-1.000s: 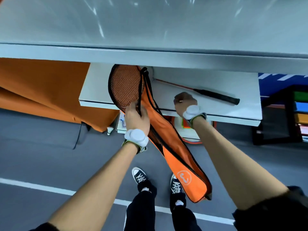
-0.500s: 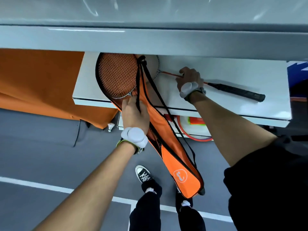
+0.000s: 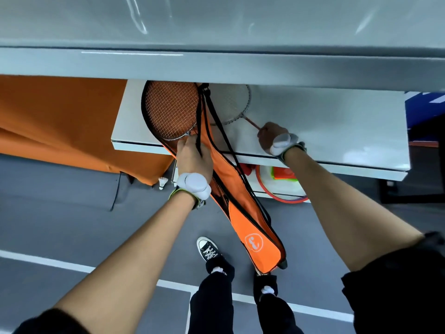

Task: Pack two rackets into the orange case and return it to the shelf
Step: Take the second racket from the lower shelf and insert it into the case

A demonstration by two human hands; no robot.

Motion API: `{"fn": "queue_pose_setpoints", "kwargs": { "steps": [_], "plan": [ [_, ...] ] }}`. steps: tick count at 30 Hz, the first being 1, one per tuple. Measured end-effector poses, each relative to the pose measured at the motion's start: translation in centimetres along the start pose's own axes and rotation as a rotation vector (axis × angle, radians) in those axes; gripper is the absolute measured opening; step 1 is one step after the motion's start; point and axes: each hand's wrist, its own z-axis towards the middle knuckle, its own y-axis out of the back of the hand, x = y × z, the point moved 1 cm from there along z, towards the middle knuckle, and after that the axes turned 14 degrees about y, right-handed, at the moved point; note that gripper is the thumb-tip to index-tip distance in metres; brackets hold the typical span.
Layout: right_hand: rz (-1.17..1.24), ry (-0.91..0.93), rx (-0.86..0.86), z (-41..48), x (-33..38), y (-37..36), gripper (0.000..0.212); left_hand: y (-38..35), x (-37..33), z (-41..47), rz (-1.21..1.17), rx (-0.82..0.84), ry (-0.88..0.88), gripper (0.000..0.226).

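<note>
One orange fabric racket case (image 3: 243, 208) hangs off the white shelf (image 3: 325, 121), a black-framed racket (image 3: 168, 109) inside, left hand (image 3: 192, 157) clamped around its opening. Right hand (image 3: 272, 136) grips the silver-framed racket (image 3: 231, 104) by its shaft.

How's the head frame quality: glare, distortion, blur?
Head view: streaky glare on the glossy upper shelf; wide-angle distortion bows its front edge and stretches the forearms at the frame's bottom corners; both hands, left and right, look sharp, as do the strings of the racket in the orange case; light is even, with no hard shadows.
</note>
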Motion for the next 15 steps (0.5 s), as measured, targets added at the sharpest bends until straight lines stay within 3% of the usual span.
{"fn": "queue_pose_setpoints", "kwargs": {
  "steps": [7, 15],
  "plan": [
    [0.315, -0.056, -0.18, -7.6, -2.1, 0.2, 0.025, -0.6, -0.5, -1.3, 0.056, 0.066, 0.008, 0.03],
    [0.271, -0.246, -0.391, -15.6, -5.5, 1.6, 0.039, -1.7, -2.3, -4.5, 0.173, 0.223, -0.065, 0.03]
  ]
}}
